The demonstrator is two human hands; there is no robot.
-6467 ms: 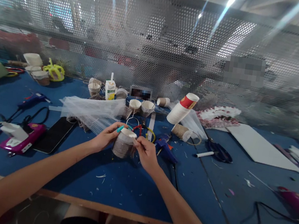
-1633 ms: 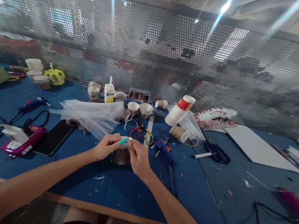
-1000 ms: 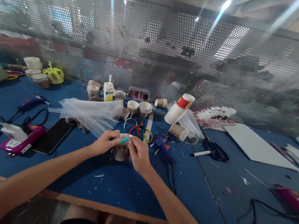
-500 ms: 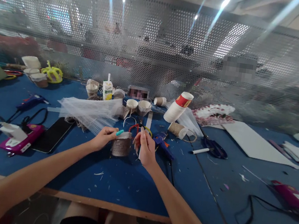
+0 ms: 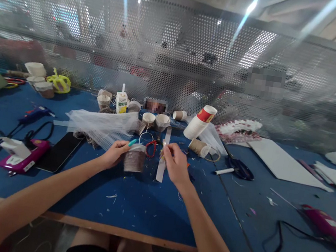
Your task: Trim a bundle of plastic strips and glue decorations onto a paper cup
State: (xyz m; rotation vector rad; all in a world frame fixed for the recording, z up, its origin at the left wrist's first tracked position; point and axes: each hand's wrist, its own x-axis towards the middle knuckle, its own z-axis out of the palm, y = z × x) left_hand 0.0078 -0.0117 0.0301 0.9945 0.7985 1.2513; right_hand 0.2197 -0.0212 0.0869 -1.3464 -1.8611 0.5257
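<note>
My left hand is closed on the rim of a paper cup wrapped in brown twine, its thumb on top. The cup is held upright above the blue table. To the right, my right hand is closed with its fingertips pinched together; whatever is between them is too small to make out. Beneath those fingertips lies a pale flat strip, like a ruler. Red-handled scissors lie between the two hands. A white ring of cord is just behind the cup.
Several cups, a drink carton and a pile of clear plastic strips lie behind my left hand. Stacked paper cups lean at back right, near a twine-wrapped cup. A phone and purple power strip are left.
My right hand has moved right, away from the cup, uncovering the red scissors handle and more of the pale strip. My left hand and cup have shifted slightly left and up.
</note>
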